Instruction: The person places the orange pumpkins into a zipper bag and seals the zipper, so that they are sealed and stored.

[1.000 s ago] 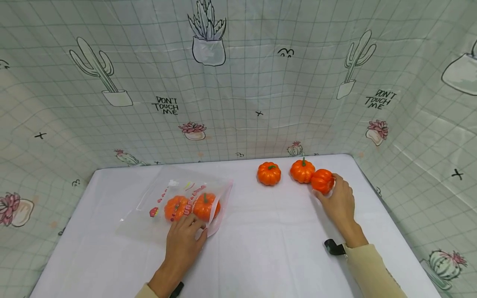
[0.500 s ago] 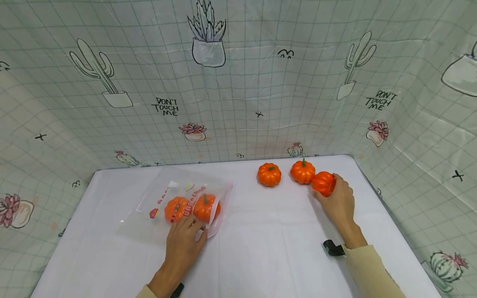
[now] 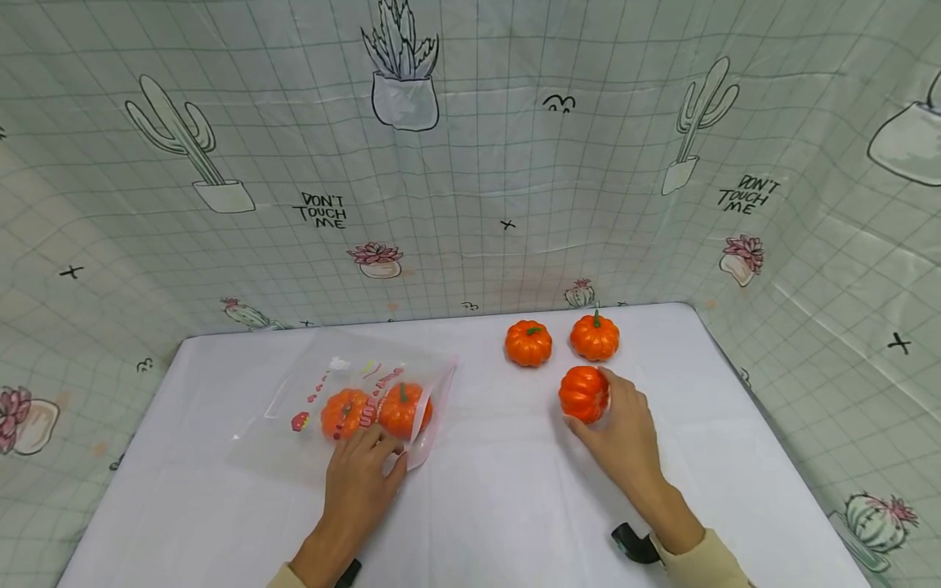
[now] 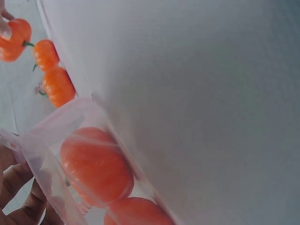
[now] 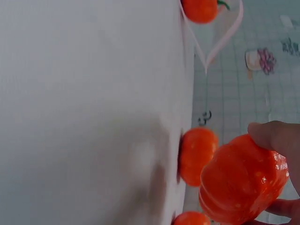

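My right hand (image 3: 625, 437) grips a small orange toy pumpkin (image 3: 583, 394), held over the right half of the table. In the right wrist view, thumb and fingers wrap the sides of this ribbed, glossy pumpkin (image 5: 236, 183). On the left lies a clear plastic zip bag (image 3: 283, 429) with pink edging and printed letters. Two orange pumpkins (image 3: 400, 410) are inside it, side by side. My left hand (image 3: 365, 482) pinches the bag's near edge by its mouth. The left wrist view has the fingers (image 4: 16, 185) at the bag's lip, which stands partly open.
Two more pumpkins stand near the table's back edge, one with a lying green stem (image 3: 528, 343) and one with an upright stem (image 3: 595, 336). A patterned cloth (image 3: 470, 163) hangs behind and at both sides of the white table (image 3: 500, 506). A black device (image 3: 634, 545) sits by the right wrist.
My right hand has carried its pumpkin left and nearer, away from the back-right pumpkin it was beside. My left hand and the bag have stayed in place.
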Tool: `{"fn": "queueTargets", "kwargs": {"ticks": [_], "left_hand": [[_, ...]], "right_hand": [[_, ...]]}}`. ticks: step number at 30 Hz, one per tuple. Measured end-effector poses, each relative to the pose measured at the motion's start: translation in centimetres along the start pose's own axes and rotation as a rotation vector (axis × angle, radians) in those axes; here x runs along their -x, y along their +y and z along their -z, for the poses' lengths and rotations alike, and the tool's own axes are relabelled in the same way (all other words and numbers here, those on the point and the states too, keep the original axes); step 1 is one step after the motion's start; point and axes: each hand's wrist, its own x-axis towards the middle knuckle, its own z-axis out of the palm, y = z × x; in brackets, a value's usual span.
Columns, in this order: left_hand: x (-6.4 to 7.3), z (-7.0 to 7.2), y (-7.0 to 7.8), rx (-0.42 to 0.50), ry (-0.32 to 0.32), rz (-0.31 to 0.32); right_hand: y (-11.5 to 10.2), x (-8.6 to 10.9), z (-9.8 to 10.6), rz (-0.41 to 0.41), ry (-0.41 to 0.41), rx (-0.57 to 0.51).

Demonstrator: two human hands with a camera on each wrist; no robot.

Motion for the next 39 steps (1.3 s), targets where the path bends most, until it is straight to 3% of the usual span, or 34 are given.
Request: {"fn": "queueTargets", "kwargs": {"ticks": [10, 18, 30, 39], "left_hand": [[0.1, 0.1, 0.0, 0.012, 0.006, 0.001], [0.1, 0.1, -0.1, 0.015, 0.020, -0.010], [0.1, 0.0, -0.2, 0.016, 0.016, -0.051], [0.3, -0.1, -0.5, 0.012, 0.031, -0.111]], "right_hand": [[-4.8, 2.4, -4.7, 0.155, -0.159, -0.064], [-7.7, 2.7, -7.2, 0.196, -0.245, -0.127], [-10.8, 2.5, -9.4, 0.246, -0.333, -0.143], [-11.8, 2.2, -10.3, 0.259, -0.341, -0.130]]}}
